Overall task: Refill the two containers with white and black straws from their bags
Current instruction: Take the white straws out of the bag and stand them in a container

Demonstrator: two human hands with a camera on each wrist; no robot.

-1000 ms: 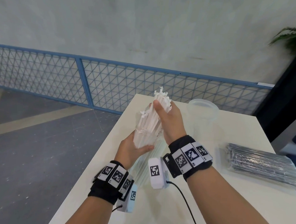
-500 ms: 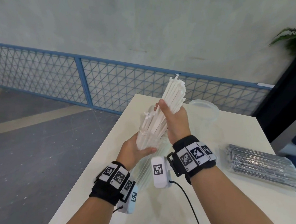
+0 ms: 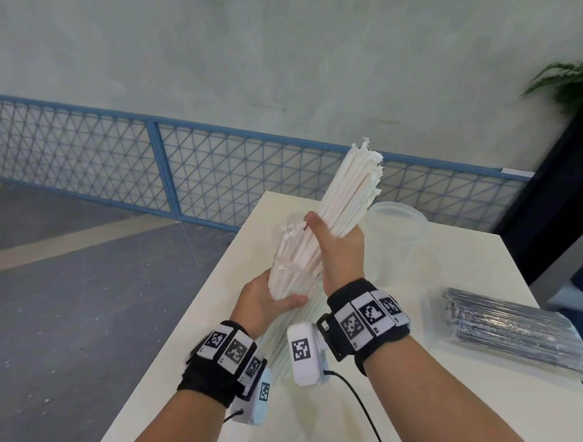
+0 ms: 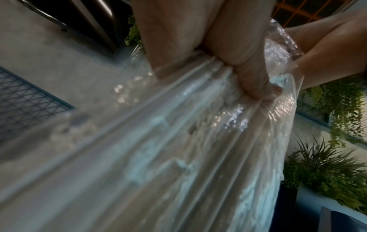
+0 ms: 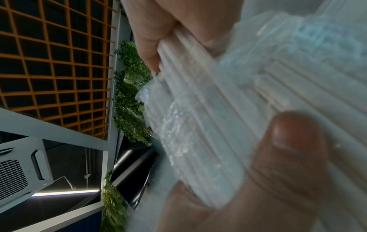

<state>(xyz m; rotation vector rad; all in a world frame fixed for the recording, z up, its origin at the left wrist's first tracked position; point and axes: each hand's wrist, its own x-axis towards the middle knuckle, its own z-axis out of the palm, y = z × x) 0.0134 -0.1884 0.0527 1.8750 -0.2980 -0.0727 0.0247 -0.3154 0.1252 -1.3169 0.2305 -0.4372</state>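
Two hands work over our table [image 3: 426, 393], the biggest thing in view, pale and bare at its near end. On its right side lies the bag of black straws [image 3: 512, 323], flat, sealed as far as we can tell, and well apart from our hands. Toward the far edge stands a clear cup [image 3: 397, 234], empty from what we see; a second cup seems to sit behind the straws, but it is mostly hidden and we cannot be sure. Next down in size is the clear bag [image 4: 178, 157], which hangs below our left hand [image 3: 264, 301]; that hand is curled round the bag's neck and the lower ends of the straws inside it. Our right hand [image 3: 336, 251] is wrapped round a thick bunch of white straws [image 3: 350, 190], thumb across the front, with their upper ends raised and tilted toward the far right, just beside the cup. A shorter clump [image 3: 288, 251] sits lower, between the hands. We judge the step in hand to be drawing the white straws out of their bag. The next move calls for freeing their lower ends from the plastic while the left hand holds the bag back, then standing the bunch in a cup without letting strays slip loose.
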